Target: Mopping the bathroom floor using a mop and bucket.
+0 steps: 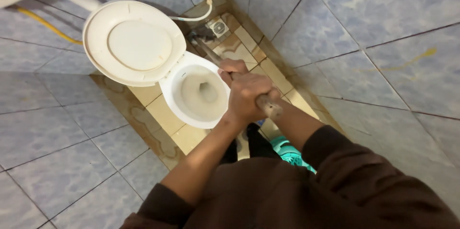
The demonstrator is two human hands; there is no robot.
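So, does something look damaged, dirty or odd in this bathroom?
Yes. The wall tile on the right carries a yellowish streak, like a stain. The wooden handle that both hands grip looks worn and rough at its near end. The toilet bowl seems discoloured inside. Nothing looks spilled or broken.

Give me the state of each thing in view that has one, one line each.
White toilet lid and seat: raised, leaning back.
White toilet bowl: open, uncovered; contents unclear.
Long wooden stick handle: tilted, its far end down on the floor in the corner behind the bowl.
Left hand: closed around the handle near its top end.
Right hand: closed around the handle further down.
Square floor drain grate: in place.
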